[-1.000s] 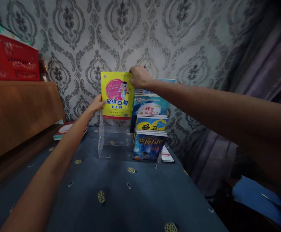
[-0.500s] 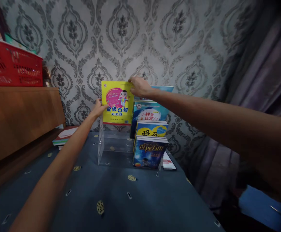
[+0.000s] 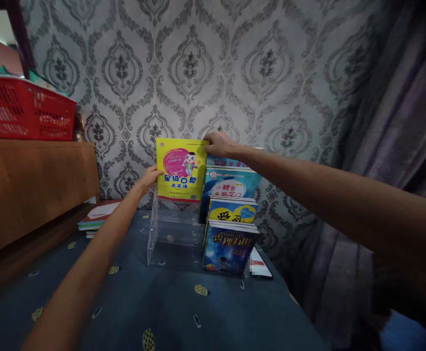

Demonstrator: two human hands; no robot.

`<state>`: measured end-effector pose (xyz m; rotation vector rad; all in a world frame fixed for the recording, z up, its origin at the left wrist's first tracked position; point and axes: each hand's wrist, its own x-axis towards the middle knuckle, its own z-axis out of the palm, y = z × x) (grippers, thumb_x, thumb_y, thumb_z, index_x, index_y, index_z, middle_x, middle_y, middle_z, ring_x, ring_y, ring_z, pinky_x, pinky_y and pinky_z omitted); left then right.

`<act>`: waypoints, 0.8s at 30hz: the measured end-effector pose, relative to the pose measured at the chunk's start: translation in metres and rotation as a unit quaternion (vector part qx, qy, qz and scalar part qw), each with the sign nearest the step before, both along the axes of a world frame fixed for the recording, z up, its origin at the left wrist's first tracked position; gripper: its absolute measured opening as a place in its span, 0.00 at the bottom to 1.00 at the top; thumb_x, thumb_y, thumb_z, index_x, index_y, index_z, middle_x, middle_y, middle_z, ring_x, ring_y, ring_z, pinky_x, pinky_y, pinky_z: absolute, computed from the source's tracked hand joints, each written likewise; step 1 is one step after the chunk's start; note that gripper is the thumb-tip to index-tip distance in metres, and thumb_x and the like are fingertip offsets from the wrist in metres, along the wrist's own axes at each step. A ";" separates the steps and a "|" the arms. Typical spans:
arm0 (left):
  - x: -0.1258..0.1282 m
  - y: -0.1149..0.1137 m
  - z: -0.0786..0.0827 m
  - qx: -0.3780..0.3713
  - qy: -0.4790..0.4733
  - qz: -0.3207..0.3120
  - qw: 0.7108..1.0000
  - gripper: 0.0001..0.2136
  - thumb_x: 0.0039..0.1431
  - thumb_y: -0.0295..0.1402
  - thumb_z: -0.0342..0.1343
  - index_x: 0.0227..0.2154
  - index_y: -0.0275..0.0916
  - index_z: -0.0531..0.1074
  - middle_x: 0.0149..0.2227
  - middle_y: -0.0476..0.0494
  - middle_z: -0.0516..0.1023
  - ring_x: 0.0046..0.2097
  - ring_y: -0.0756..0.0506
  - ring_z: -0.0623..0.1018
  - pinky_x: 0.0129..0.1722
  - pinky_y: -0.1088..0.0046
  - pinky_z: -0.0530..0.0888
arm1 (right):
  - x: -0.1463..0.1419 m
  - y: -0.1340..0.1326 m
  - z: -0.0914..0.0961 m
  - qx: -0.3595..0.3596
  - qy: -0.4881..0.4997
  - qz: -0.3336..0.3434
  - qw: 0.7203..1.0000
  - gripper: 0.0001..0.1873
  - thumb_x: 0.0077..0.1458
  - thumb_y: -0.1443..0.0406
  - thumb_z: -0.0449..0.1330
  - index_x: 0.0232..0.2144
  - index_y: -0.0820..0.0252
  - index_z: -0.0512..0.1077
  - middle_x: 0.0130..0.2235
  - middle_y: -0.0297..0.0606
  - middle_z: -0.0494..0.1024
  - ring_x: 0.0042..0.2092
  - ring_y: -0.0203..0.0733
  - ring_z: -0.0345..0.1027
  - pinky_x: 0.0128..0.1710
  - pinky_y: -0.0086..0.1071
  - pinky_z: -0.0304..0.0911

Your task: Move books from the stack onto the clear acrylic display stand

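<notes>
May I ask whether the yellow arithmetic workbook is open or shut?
Shut: the yellow arithmetic workbook shows its front cover, with no inside pages visible.

Your left hand (image 3: 149,179) has some fingers hidden behind the yellow book (image 3: 181,170), whose fine print is too small to read, and your right hand (image 3: 220,144) and wrist block part of the rearmost blue book (image 3: 231,162). The picture's left edge cuts off the red basket (image 3: 22,109) beside you; a blue thing (image 3: 408,331), low on your right, runs past the bottom edge, too dim to identify.
</notes>
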<state>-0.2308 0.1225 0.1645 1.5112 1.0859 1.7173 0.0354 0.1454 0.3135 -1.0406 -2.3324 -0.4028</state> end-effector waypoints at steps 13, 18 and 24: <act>0.005 0.015 -0.012 0.031 -0.036 -0.018 0.999 0.27 0.45 0.47 0.70 0.46 0.36 0.77 0.37 0.41 0.85 0.45 0.37 0.82 0.47 0.61 0.78 | -0.001 -0.022 0.007 -0.080 0.023 -0.025 0.996 0.14 0.54 0.74 0.59 0.42 0.67 0.79 0.32 0.42 0.79 0.32 0.41 0.70 0.35 0.32 0.62; 0.006 0.012 -0.014 0.043 -0.039 -0.023 0.998 0.29 0.44 0.47 0.71 0.48 0.36 0.77 0.39 0.42 0.85 0.45 0.37 0.82 0.48 0.60 0.78 | 0.007 -0.019 0.011 -0.087 0.050 0.017 0.995 0.10 0.60 0.69 0.56 0.36 0.65 0.78 0.32 0.43 0.79 0.33 0.42 0.69 0.36 0.33 0.62; 0.006 0.012 -0.018 0.053 -0.046 -0.028 0.997 0.29 0.43 0.50 0.71 0.45 0.37 0.77 0.40 0.41 0.85 0.45 0.38 0.82 0.48 0.62 0.78 | 0.014 -0.013 0.012 -0.095 0.092 0.053 0.990 0.12 0.62 0.70 0.55 0.29 0.63 0.76 0.33 0.39 0.78 0.34 0.39 0.68 0.34 0.29 0.60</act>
